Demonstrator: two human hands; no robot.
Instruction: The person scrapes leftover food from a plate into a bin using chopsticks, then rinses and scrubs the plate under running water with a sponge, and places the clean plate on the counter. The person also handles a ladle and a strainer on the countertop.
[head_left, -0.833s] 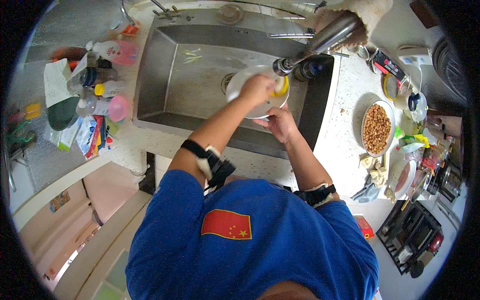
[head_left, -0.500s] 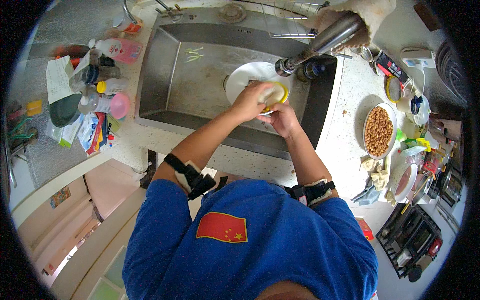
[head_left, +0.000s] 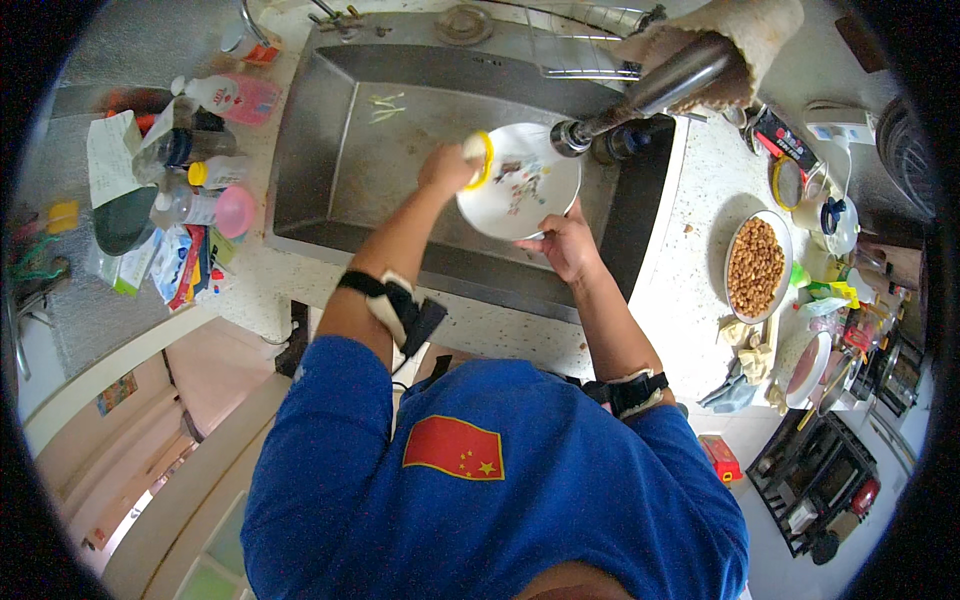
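In the sink (head_left: pixel 400 185), a white plate (head_left: pixel 545 170) with a coloured pattern in its middle faces up. My right hand (head_left: pixel 566 245) grips its near right rim, fingers closed with the thumb on the edge. At the plate's left edge, my left hand (head_left: pixel 443 172) is closed on a round cream-coloured pad with a yellow rim (head_left: pixel 486 160), seen almost edge-on. Whether the pad touches the plate cannot be told. Just beyond the plate's far right edge is the head of a dark faucet (head_left: pixel 572 136).
Green vegetable scraps (head_left: pixel 385 107) lie in the sink's far left part. On the right counter stands a bowl of brown beans or nuts (head_left: pixel 757 265). Bottles, one of them pink (head_left: pixel 245 98), crowd the left counter. A wire rack (head_left: pixel 585 55) is behind the sink.
My left hand has moved left with the yellow-rimmed pad, from over the plate to its left edge. The plate's patterned middle now shows. My right hand keeps its grip on the rim.
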